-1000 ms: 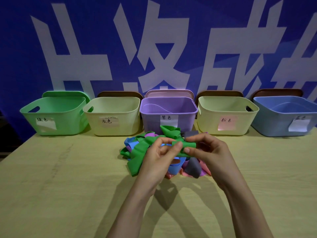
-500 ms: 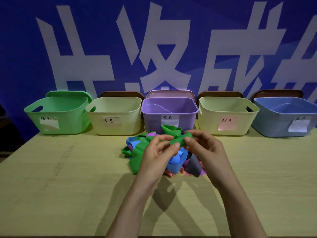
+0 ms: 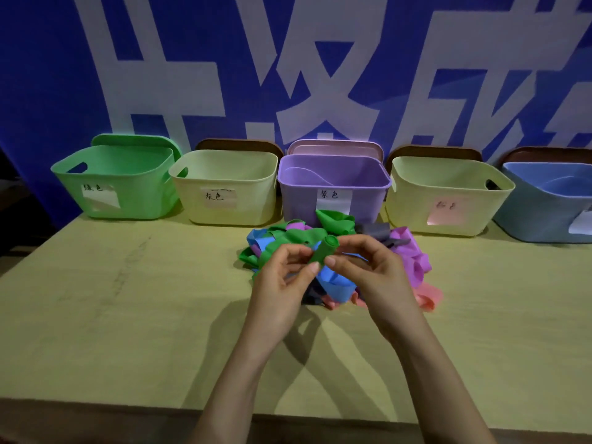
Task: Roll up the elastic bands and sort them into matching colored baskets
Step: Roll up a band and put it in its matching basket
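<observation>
A green elastic band (image 3: 324, 251) is partly rolled into a small tight cylinder above the pile. My left hand (image 3: 282, 283) pinches the roll's lower end and my right hand (image 3: 371, 270) pinches it from the right; the band's loose tail trails left over the heap. Under my hands lies a tangled pile of bands (image 3: 339, 283) in blue, purple, pink, grey and green. The green basket (image 3: 115, 181) stands at the far left of the row, the purple basket (image 3: 333, 187) in the middle and the blue basket (image 3: 551, 203) at the far right.
Two cream baskets (image 3: 224, 187) (image 3: 445, 197) with paper labels stand between the coloured ones, all along the back of the wooden table (image 3: 128, 315). A blue banner with white characters hangs behind. The table's front edge runs near the bottom of the view.
The green band's end has been wound into a tighter, thicker roll between my fingers. The view has shifted closer to the pile.
</observation>
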{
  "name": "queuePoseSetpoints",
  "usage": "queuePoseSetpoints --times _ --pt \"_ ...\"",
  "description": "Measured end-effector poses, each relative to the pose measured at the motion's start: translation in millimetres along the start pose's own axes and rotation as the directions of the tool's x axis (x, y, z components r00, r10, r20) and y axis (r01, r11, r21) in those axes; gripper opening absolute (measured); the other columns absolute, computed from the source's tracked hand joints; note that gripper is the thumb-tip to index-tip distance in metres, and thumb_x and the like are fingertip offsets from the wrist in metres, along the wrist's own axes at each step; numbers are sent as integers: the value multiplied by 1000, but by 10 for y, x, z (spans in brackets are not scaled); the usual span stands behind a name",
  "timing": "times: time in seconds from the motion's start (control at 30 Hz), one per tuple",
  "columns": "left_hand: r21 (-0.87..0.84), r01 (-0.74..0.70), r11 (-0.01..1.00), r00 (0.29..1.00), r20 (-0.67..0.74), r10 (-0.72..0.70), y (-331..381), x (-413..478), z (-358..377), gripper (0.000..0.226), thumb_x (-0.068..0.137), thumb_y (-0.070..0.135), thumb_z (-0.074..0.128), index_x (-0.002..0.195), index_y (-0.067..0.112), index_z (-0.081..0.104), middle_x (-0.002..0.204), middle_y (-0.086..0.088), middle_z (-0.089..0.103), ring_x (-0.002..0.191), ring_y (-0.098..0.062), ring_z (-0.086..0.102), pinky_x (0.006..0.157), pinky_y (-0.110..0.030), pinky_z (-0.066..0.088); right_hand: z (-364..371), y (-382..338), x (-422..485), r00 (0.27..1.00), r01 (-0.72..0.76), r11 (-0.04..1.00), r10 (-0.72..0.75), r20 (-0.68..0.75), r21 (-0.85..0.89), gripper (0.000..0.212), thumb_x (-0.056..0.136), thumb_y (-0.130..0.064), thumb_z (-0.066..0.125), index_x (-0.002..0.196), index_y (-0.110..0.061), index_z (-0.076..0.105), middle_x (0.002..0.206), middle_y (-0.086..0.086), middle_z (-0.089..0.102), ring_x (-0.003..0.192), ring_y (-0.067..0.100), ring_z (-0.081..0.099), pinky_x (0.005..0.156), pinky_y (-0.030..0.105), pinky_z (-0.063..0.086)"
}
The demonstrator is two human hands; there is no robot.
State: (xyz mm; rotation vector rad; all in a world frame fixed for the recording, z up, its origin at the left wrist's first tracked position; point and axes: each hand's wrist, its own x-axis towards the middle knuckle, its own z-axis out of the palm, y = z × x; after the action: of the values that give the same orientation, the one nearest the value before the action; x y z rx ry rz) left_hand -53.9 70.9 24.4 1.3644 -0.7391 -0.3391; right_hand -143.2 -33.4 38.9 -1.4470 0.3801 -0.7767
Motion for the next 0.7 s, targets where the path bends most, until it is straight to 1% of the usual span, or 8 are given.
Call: queuePoseSetpoints --times 0.17,0.23,0.4,0.5,0.53,0.6,0.63,0.7 --pt "44 102 994 989 -110 -96 -205 540 -171 23 86 -4 63 86 19 59 83 5 64 74 1 61 76 -17 49 231 185 650 995 -97 995 97 39 10 25 75 13 68 90 -4 60 78 0 67 71 4 65 69 15 52" --pt "57 155 986 979 -145 -145 -167 814 -268 19 86 -2 64 86 16 59 81 3 65 73 -2 62 77 -21 51 360 168 943 988 -146 989 145 58 15 24 75 11 70 90 -6 61 76 -4 70 73 6 66 71 17 53" --pt "18 250 968 948 -210 -241 261 1364 -550 16 87 -1 63 87 15 61 80 0 65 74 -4 63 75 -21 53 736 -213 1583 963 -234 972 234 136 -13 25 77 13 67 89 -5 57 63 -10 66 57 -3 60 57 10 46" --pt "0 273 962 935 -235 -265 608 1680 -793 12 88 0 62 91 11 62 84 -2 66 76 -7 64 78 -27 54 1041 -548 1935 943 -270 961 276 185 -60 23 79 10 68 94 -4 57 82 9 65 53 -2 59 51 11 44" --pt "2 274 962 933 -245 -265 717 1793 -890 11 88 1 62 92 11 62 84 -1 66 76 -7 64 79 -28 53 1163 -641 2055 941 -262 962 273 199 -79 23 79 7 70 93 -6 58 87 13 65 57 0 61 56 16 48" --pt "-2 274 962 925 -272 -265 903 2006 -1107 11 89 2 62 92 13 62 85 1 65 76 -5 63 78 -25 53 1429 -788 2275 939 -236 964 258 226 -120 23 78 1 73 92 -11 60 94 15 66 73 9 65 76 31 55" --pt "-4 274 962 920 -290 -263 986 2103 -1228 11 90 2 61 91 14 61 86 1 65 77 -6 63 76 -22 54 1578 -850 2376 937 -228 965 254 238 -132 22 78 -1 74 92 -12 61 95 14 66 78 11 65 82 34 52" --pt "5 267 964 914 -317 -252 1113 2288 -1501 11 90 3 60 91 14 61 88 0 64 80 -10 63 75 -19 54 1891 -920 2578 932 -207 968 239 271 -142 21 79 -2 73 93 -11 60 93 12 64 80 12 63 83 32 52"
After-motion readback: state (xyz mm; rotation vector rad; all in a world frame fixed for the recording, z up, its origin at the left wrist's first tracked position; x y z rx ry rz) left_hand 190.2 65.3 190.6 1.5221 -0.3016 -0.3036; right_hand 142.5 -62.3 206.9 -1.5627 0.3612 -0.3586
